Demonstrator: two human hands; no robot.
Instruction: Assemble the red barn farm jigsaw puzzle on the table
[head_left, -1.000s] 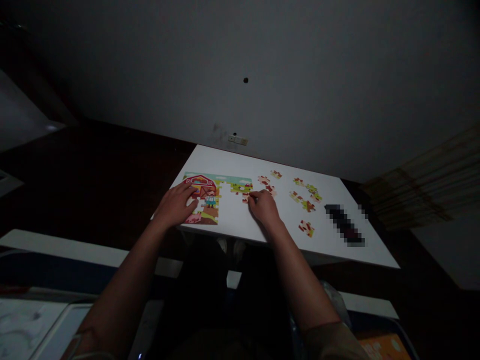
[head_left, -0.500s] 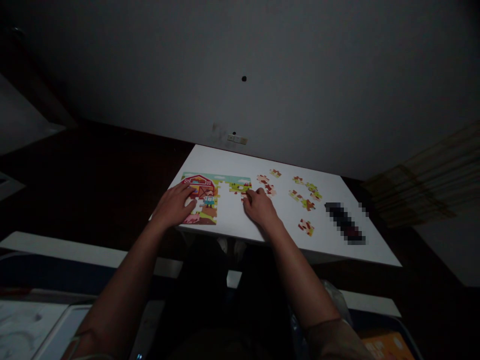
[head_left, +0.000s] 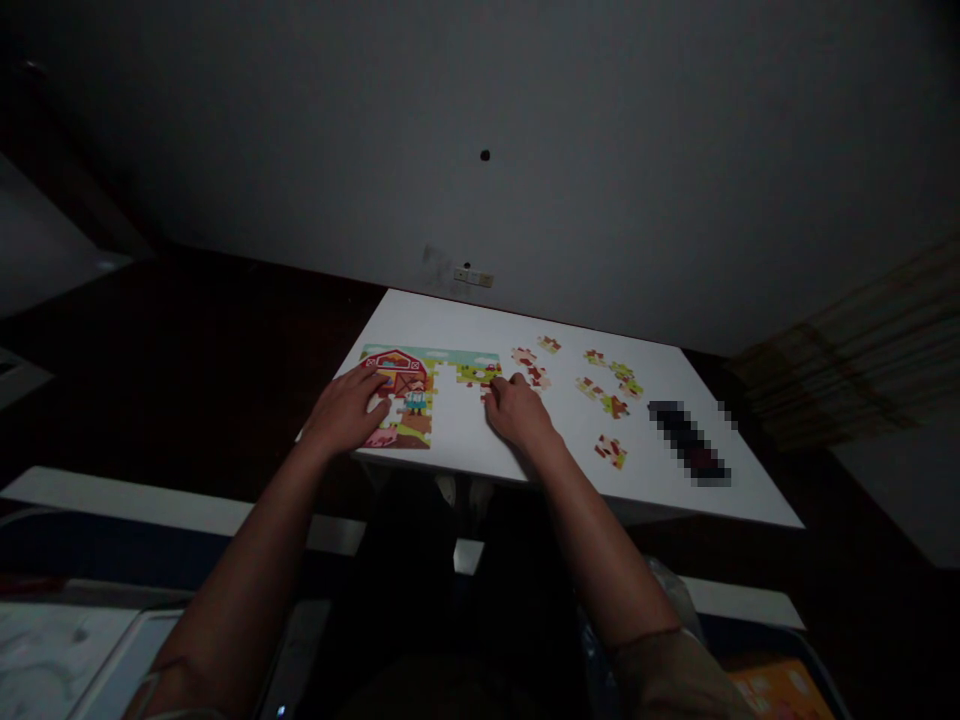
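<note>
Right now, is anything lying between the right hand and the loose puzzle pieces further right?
Nothing visible. Between the right hand and the loose pieces there is only bare white table. The left hand rests on the assembled puzzle.

Half-built farm puzzle [head_left: 409, 385] on table

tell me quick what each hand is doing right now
Left hand: open, flat on the assembled puzzle.
Right hand: fingertips on a puzzle piece; grip cannot be told.

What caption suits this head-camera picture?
Left hand rests on a half-built farm puzzle; right hand touches its edge, loose pieces beside on a white table.
</note>
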